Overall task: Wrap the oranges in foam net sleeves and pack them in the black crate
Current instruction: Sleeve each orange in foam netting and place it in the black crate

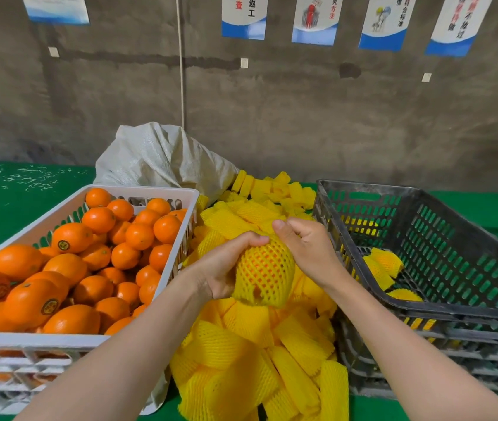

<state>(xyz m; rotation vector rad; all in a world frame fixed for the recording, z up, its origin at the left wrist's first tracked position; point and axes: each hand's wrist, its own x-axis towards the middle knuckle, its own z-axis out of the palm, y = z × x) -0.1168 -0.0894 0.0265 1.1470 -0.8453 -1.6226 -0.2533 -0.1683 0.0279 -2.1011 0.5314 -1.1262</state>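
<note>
We hold one orange (264, 270) just left of the black crate (454, 311). It sits in a yellow foam net sleeve (275, 287) stretched tight, skin showing through the mesh, the near end ragged and open. Our left hand (226, 268) grips it from the side; our right hand (305, 250) pinches the sleeve's top. The crate is dark, slotted, upright. Loose sleeves (241, 360) lie heaped against its left wall. Inside it, at the near-left, lie a few sleeved oranges (386, 264). Bare oranges (89, 262) – some with round stickers – are piled farther left of it.
</note>
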